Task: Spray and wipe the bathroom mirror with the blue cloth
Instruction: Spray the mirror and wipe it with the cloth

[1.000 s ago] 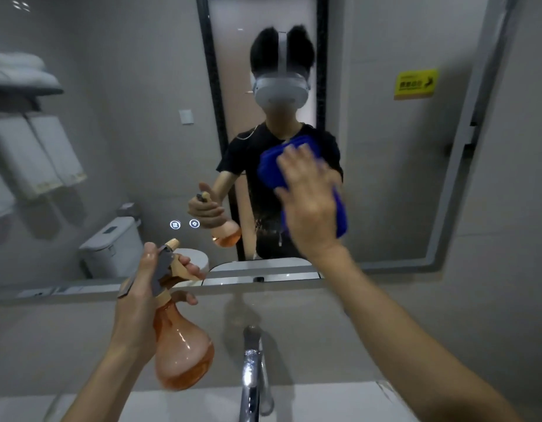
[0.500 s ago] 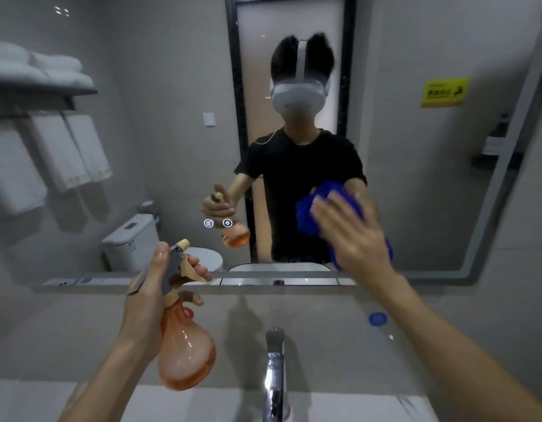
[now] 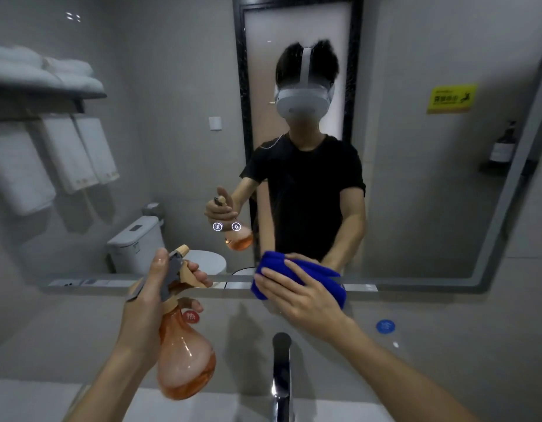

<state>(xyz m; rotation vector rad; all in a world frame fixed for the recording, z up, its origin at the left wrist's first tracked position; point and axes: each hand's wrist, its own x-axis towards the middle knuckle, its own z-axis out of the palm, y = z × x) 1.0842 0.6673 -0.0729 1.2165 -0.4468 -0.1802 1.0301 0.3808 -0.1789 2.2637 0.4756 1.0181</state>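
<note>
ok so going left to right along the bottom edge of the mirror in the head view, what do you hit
left hand gripping the orange spray bottle → right hand pressing the blue cloth on the mirror's lower edge → blue round sticker on the wall just below

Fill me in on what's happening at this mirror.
A person is cleaning the bathroom mirror. The right hand presses the blue cloth flat against the mirror's bottom edge, above the faucet. The left hand grips an orange spray bottle, held upright and aimed at the glass.
</note>
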